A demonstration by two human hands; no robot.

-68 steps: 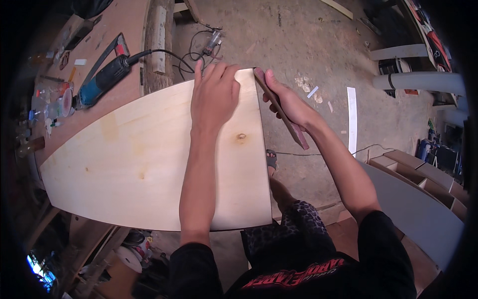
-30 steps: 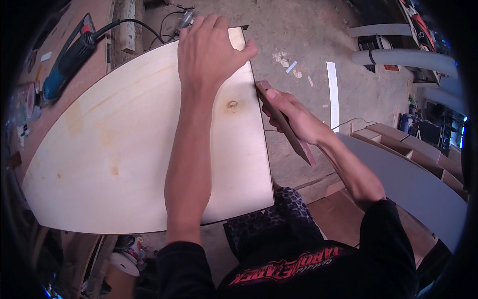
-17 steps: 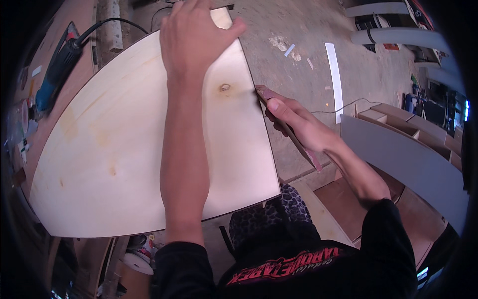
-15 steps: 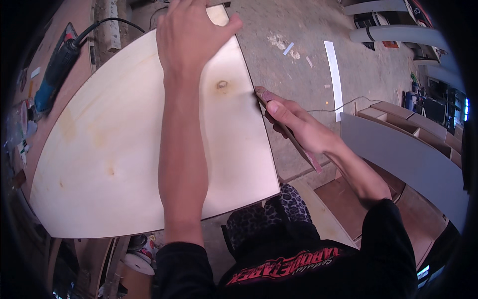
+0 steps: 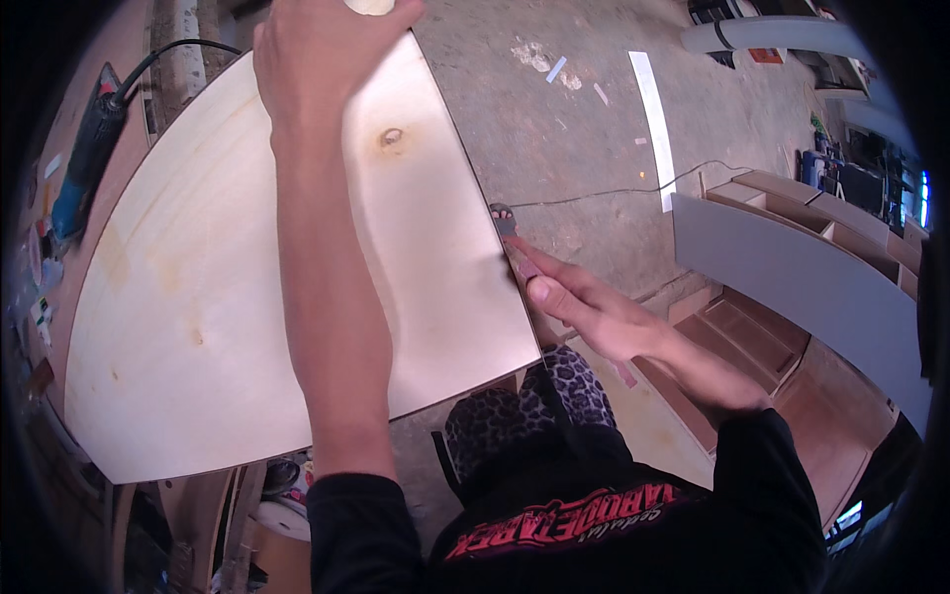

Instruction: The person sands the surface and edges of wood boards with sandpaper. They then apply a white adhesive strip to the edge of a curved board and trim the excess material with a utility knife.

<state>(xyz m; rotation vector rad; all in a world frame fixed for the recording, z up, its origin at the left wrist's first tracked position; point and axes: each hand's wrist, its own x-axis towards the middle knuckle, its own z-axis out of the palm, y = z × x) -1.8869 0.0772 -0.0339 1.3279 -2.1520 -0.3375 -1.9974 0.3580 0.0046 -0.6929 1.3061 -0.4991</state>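
Observation:
A pale quarter-round plywood panel (image 5: 188, 287) with dark edges and a brown knot lies across the left and middle. My left hand (image 5: 322, 59) spans its narrow far end, thumb reaching over the right edge; the fingertips are cut off by the picture's top. That forearm crosses the panel. Beside the panel's straight right edge, my right hand (image 5: 594, 317) is closed around a sanding block (image 5: 522, 262), a narrow bar wrapped in reddish sandpaper. The block lies along the edge and appears to touch it. Its near end shows below my palm.
A blue and black corded power tool (image 5: 87, 168) lies on a brown board at the left. Curved grey panel furniture (image 5: 792, 267) with open compartments stands at right. On the concrete floor are a white strip (image 5: 651, 129) and a thin cable (image 5: 594, 201). A foot shows beyond the block.
My right hand has drawn the sanding block nearer to me along the panel's edge. The view has shifted, so panel and left hand appear farther left and higher.

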